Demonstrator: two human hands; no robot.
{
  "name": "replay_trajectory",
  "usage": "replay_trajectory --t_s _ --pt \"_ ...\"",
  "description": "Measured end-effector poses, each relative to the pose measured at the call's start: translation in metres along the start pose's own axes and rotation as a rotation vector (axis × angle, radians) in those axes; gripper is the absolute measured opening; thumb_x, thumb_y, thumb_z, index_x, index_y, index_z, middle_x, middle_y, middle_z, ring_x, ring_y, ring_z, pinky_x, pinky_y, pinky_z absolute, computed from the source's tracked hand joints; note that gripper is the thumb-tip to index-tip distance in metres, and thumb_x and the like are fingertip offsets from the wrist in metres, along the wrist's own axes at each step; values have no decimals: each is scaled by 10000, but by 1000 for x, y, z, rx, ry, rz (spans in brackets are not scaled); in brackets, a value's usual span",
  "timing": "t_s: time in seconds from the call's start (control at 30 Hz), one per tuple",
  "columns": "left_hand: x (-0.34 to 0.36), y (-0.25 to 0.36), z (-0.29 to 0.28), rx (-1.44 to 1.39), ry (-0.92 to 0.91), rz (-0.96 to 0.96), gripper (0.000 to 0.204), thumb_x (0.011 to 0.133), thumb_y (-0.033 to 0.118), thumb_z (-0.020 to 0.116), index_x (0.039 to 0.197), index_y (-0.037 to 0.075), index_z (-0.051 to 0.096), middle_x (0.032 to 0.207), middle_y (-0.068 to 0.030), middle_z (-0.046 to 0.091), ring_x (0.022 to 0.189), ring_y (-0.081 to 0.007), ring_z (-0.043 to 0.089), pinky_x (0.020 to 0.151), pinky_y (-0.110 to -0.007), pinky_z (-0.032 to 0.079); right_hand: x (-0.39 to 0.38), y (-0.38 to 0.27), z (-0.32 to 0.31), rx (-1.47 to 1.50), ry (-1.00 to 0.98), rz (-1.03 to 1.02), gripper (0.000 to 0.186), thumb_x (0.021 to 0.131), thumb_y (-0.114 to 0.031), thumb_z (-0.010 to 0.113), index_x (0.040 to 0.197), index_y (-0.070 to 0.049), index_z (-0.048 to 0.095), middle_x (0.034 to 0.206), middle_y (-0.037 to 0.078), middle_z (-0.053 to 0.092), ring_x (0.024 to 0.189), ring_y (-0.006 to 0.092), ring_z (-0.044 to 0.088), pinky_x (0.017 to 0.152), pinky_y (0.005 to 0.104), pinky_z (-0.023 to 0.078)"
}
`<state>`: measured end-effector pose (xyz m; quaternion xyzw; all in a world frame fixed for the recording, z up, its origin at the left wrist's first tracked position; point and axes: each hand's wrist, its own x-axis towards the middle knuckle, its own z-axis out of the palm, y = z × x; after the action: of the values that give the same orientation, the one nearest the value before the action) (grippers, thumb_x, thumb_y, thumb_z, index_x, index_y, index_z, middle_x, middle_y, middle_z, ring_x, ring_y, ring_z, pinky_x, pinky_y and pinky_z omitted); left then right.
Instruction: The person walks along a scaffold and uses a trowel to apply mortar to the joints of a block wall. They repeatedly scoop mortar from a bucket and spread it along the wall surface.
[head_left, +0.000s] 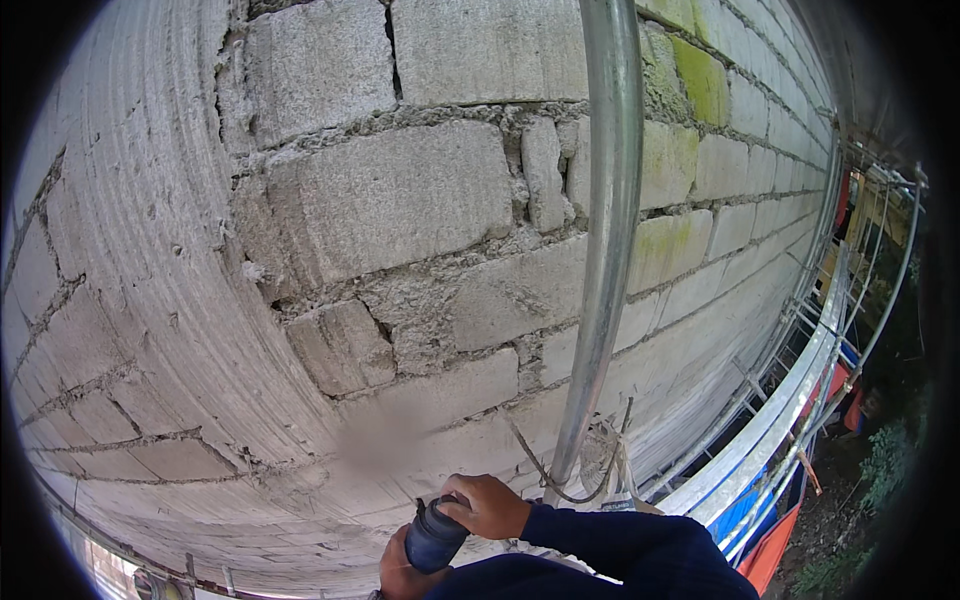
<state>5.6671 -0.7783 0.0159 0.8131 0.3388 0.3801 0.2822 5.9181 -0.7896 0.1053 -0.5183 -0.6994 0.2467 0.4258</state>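
I hold a dark blue cylindrical container with a black top [435, 540], perhaps a bottle, at the lower middle of the view. My left hand [403, 570] grips its body from the left, low in the picture. My right hand [490, 505] is closed round its top, thumb and fingers on the rim. Both forearms are in dark navy sleeves. Behind my hands rises a wall of pale concrete blocks [370, 195] with rough mortar joints.
A vertical steel pipe [610, 200] stands before the wall. A bent rod [550, 475] and a pale bag [605, 450] are near its foot. Scaffold walkway planks [830, 310] and rails run along the right, beside red and blue sheeting [770, 555] and greenery below.
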Motion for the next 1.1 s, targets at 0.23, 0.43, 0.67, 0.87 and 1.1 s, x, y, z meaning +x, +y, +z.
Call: replay_trajectory --t_s 0.23,0.43,0.67,0.87,1.1 --pt "44 14 0 -104 -271 -134 982 549 259 951 1366 42 452 1218 -181 633 1141 -352 639 969 -437 509 -36 29 -32 252 189 154 300 999 -246 619 1128 25 630 890 94 654 781 141 591 727 304 491" --pt "66 8 39 -154 -535 -60 973 560 284 943 1371 40 463 1234 -188 632 1145 -341 630 982 -437 496 -85 65 -32 525 94 571 410 1036 -358 529 1144 14 661 931 38 672 795 104 576 735 283 487" --pt "94 23 84 -333 -762 27 1010 580 314 931 1405 30 424 1296 -198 577 1194 -349 589 1010 -435 469 -123 50 -54 491 379 578 294 1003 -275 590 1065 -6 695 867 9 645 769 76 559 704 267 471" --pt "98 40 109 -479 -818 79 1030 602 324 923 1426 29 381 1288 -205 574 1200 -346 588 1015 -438 466 -170 57 -58 521 579 767 375 1025 -360 526 1089 -19 670 898 26 654 761 111 590 688 271 500" --pt "105 63 136 -501 -884 253 1091 593 335 946 1444 3 349 1331 -215 550 1237 -332 572 1042 -428 455 -205 40 -66 419 456 682 433 1055 -397 492 1216 -15 617 1036 64 672 929 149 652 796 310 559"
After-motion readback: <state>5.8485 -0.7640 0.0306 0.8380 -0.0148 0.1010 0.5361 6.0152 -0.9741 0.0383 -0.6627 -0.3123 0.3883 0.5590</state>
